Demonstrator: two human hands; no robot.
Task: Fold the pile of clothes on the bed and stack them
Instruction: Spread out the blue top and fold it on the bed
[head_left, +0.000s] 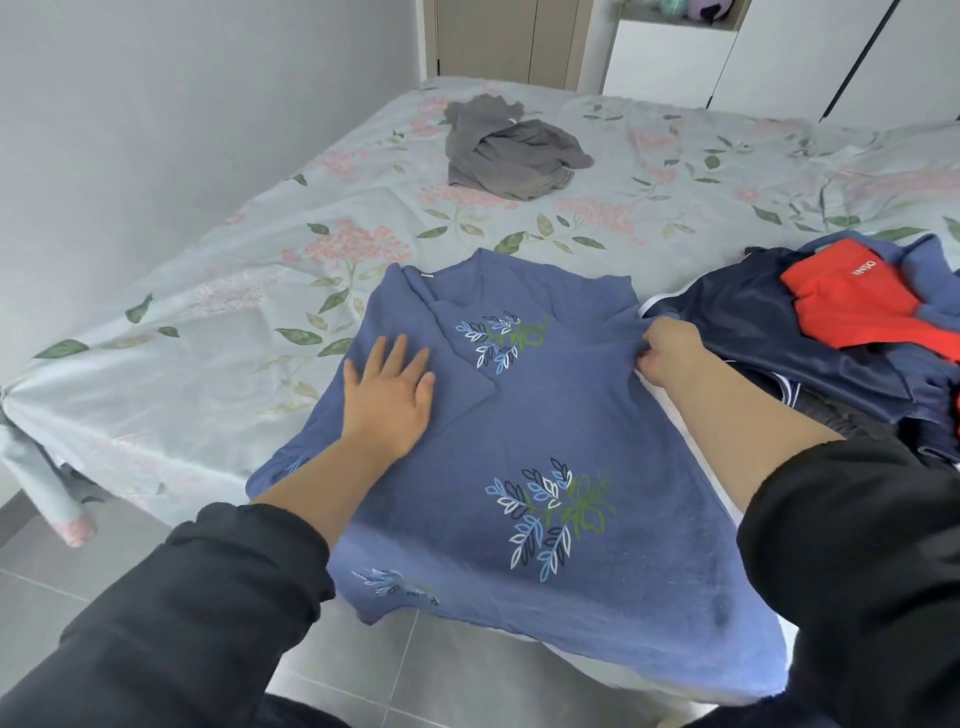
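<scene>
Nearest us: black sleeves (208, 613), matte. Blue shirt (519, 415), soft knit with a leaf print, lies spread at the floral bed's (208, 291) near edge. Our left hand (387, 395) presses it with flat fingers; our right hand (667, 358) pinches its 3 o'clock edge. Glossy navy-and-red pile (831, 332) at 2 o'clock; crumpled grey garment (511, 150) at 12.

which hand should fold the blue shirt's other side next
Probably right: the right hand pinches the right edge of the blue shirt, while the left hand lies flat on its folded-in left side.
</scene>
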